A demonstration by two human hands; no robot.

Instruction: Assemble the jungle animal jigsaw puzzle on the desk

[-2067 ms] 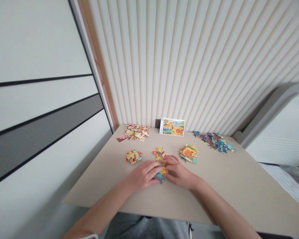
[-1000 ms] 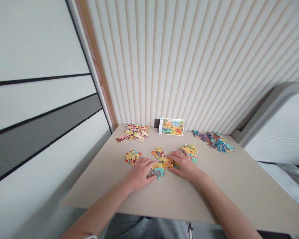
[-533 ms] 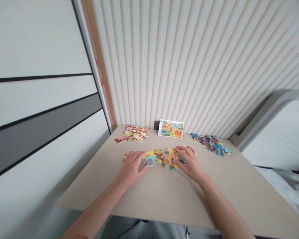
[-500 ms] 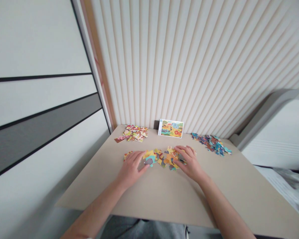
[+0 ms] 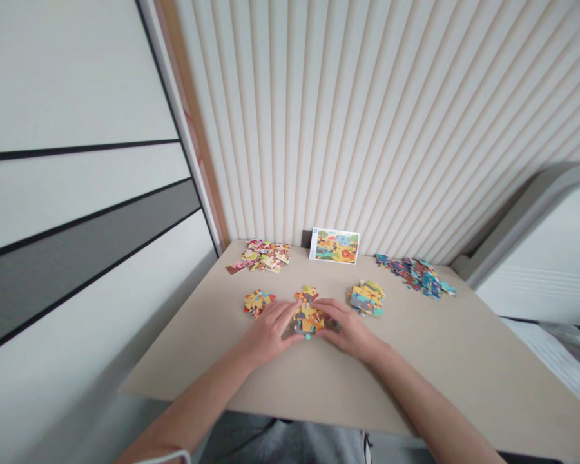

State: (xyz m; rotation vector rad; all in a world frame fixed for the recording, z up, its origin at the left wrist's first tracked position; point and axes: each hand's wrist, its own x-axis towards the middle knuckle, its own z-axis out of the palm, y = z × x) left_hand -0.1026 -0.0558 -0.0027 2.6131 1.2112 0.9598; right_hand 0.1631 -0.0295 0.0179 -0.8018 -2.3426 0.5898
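My left hand (image 5: 270, 332) and my right hand (image 5: 348, 328) close in from both sides on a small heap of yellow, orange and grey jigsaw puzzle pieces (image 5: 310, 316) in the middle of the table. Curved fingers and thumbs press against the heap's edges, hiding part of its sides. Just beyond my left hand lies another pile of red and yellow puzzle pieces (image 5: 258, 301). To the right, past my right hand, a stacked pile of yellow and teal pieces (image 5: 367, 297) lies apart.
A picture card with animals (image 5: 334, 246) leans upright against the ribbed wall (image 5: 290, 129). Pink and cream pieces (image 5: 265, 256) lie at the back left of the table (image 5: 280, 380), blue and brown ones (image 5: 418, 277) at the back right.
Both hands have come closer together, the right one moving left. Pieces that lay in a row between them are now gathered in a heap, with separate piles on either side.
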